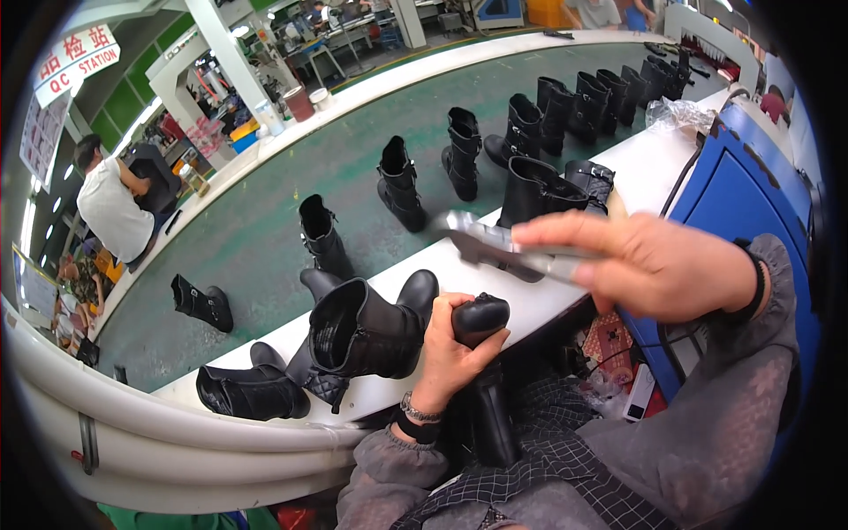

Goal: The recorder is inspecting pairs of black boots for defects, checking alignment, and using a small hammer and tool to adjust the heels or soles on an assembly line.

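Note:
My left hand (449, 353) grips the toe of a black boot (484, 389) that stands on my lap, sole end up. My right hand (649, 265) is raised above it and holds a flat metal tool (495, 243), its end pointing left. On the white ledge (548, 300) in front of me lie two black boots (358, 336), one quilted at the shaft, and a third (252, 393) lies at the far left.
A green conveyor belt (265, 230) carries a row of upright black boots (459, 155) away to the right. Two more boots (543, 190) stand on the ledge beside a blue machine (742, 194). A person in a white shirt (110, 208) works at the far left.

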Demonstrator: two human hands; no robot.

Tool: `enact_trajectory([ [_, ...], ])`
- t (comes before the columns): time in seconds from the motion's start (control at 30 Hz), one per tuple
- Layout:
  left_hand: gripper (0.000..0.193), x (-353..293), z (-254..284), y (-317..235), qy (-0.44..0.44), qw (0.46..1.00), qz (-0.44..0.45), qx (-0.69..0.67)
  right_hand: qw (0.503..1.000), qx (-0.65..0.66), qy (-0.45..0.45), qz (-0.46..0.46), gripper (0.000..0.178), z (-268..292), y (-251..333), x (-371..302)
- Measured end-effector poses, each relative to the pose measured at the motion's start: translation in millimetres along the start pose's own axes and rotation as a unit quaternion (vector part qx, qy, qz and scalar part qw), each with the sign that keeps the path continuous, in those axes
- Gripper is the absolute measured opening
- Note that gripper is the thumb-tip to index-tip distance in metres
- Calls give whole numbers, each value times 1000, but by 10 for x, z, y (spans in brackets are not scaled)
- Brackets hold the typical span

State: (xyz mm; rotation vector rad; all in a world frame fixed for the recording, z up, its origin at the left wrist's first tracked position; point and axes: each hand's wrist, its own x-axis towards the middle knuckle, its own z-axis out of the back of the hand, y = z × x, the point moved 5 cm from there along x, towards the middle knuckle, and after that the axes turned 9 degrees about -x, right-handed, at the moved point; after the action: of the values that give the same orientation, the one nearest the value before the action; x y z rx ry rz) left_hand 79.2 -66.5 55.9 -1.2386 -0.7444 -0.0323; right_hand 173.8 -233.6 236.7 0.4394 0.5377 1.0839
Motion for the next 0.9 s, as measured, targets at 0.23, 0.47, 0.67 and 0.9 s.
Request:
enact_trajectory([
  [0.23,53,-14,8,50,6,999,37,-11,988,-93,118,-28,53,-95,108,131],
  [0.47,52,-6,-42,32,8,1000,-1,9,998,40,-44,34,56,165,336,53],
  [0.67,54,4,-102,26,34,999,24,7,977,-182,109,-20,51,61,117,33],
  [0.9,52,4,-77,4,28,1000,2,8,993,-66,92,26,54,3,61,41],
])
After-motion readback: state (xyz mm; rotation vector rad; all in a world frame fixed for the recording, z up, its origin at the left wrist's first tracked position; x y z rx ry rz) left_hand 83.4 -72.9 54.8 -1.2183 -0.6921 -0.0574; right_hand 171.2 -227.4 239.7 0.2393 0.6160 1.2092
